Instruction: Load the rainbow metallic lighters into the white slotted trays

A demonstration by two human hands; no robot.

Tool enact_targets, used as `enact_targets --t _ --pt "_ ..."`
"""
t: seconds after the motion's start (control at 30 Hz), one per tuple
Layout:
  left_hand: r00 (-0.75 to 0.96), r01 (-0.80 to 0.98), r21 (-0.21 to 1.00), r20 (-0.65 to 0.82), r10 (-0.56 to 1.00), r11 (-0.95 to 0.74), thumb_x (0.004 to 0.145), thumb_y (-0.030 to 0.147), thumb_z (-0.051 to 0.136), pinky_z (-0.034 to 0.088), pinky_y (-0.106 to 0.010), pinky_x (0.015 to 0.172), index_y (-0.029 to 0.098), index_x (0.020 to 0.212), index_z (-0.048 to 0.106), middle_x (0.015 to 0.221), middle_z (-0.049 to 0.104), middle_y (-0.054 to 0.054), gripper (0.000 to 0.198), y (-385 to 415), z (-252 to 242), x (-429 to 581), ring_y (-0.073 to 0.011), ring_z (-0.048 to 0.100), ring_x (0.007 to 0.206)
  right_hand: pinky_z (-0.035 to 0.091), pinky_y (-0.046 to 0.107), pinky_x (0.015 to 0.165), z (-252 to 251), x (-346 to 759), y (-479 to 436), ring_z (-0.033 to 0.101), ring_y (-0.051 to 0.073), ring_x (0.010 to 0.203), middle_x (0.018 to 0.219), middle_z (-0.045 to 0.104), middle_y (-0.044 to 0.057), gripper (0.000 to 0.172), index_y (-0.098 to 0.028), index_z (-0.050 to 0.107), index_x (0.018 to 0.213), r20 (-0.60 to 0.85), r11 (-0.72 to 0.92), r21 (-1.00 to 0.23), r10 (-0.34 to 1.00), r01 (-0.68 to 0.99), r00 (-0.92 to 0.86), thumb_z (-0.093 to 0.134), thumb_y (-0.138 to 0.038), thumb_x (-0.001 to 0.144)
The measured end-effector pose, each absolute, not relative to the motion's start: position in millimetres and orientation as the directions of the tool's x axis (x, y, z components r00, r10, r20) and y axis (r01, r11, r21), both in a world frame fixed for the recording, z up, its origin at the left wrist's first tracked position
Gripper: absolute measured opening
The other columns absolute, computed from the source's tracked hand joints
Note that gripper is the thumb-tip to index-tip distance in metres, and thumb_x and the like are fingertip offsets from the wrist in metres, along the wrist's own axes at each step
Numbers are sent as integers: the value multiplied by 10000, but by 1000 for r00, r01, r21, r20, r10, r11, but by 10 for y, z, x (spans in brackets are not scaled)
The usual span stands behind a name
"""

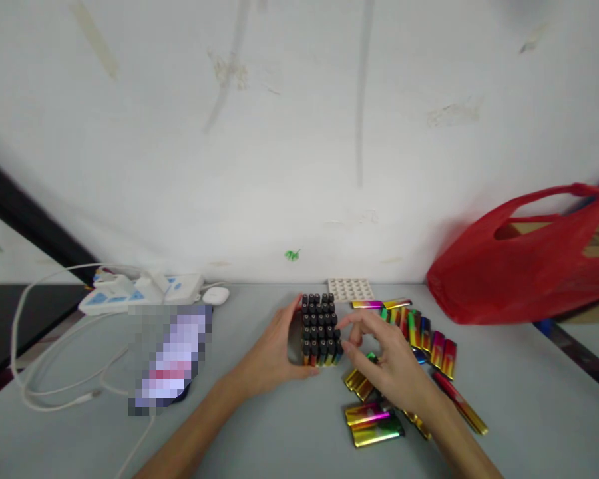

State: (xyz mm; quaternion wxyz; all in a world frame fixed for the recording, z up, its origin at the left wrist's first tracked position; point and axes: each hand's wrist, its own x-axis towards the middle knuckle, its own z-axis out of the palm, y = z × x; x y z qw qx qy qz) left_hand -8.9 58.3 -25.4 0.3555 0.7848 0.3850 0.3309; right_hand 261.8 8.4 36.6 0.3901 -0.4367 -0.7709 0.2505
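Note:
Rows of upright lighters (321, 320) with black tops are packed in a block in front of me on the grey table. My left hand (279, 349) is wrapped round the block's left side, its thumb along the near edge and its fingers at the far side. At the block's right edge, my right hand (382, 349) pinches a lighter (337, 334) by its black top between thumb and index finger. What holds the block together underneath is mostly hidden. Loose shiny lighters (374, 432) in gold, pink, red and green lie around and beneath my right hand.
A white tray (351, 289) with rows of holes lies against the wall. At the right stands a red bag (519, 266). Left are a power strip (144, 293), a white cable (54, 407), a pixelated phone (172, 359) and a small white case (215, 295).

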Motion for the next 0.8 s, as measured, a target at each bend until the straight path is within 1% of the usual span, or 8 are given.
enact_targets --t 0.1,0.2,0.3,0.4,0.53,0.67,0.8 --pt "477 354 817 261 839 -455 692 365 1061 332 -717 1339 393 1769 213 1755 433 -159 1371 575 -250 -89 -474 438 1604 463 347 824 359 2611 96 657 226 837 848 652 -22 155 -265 703 1185 372 454 -724 891 520 -259 610 -220 1069" --pt "461 357 823 256 850 -442 666 354 1075 321 -739 1340 392 1766 231 1770 415 -161 1387 574 -254 -89 -489 431 1606 464 344 780 323 2626 126 665 243 843 840 668 -1 164 -250 712 1147 370 404 -711 911 575 -182 563 -236 1080" --pt "457 353 832 247 854 -429 657 353 1079 327 -748 1336 382 1766 244 1764 425 -168 1388 575 -247 -87 -494 445 1595 464 352 775 274 2654 160 674 254 840 840 694 12 171 -239 703 1144 387 362 -695 916 621 -102 548 -239 1073" --pt "457 366 824 247 854 -434 658 359 1080 335 -744 1336 364 1764 262 1750 447 -171 1376 575 -223 -79 -498 452 1590 464 367 799 239 2672 181 678 262 845 853 712 22 175 -236 700 1145 399 338 -686 915 644 -55 541 -250 1072" --pt "454 378 820 240 858 -430 635 365 1092 342 -749 1332 369 1766 253 1758 433 -170 1408 573 -207 -75 -503 454 1587 467 384 826 210 2666 185 682 279 879 866 715 28 172 -237 692 1138 381 316 -688 924 654 -46 538 -257 1063" --pt "460 382 821 230 858 -425 651 354 1086 337 -765 1328 386 1769 226 1770 410 -168 1411 577 -220 -81 -503 440 1595 483 427 889 177 2657 192 675 303 968 971 731 58 176 -231 687 1148 364 295 -685 931 667 -37 536 -266 1065" --pt "462 374 819 243 853 -436 623 362 1097 341 -776 1321 384 1769 227 1761 419 -170 1439 586 -218 -82 -513 450 1581 481 495 995 159 2665 217 647 331 1093 1078 738 98 167 -219 691 1125 410 330 -623 910 709 -62 534 -242 1073"
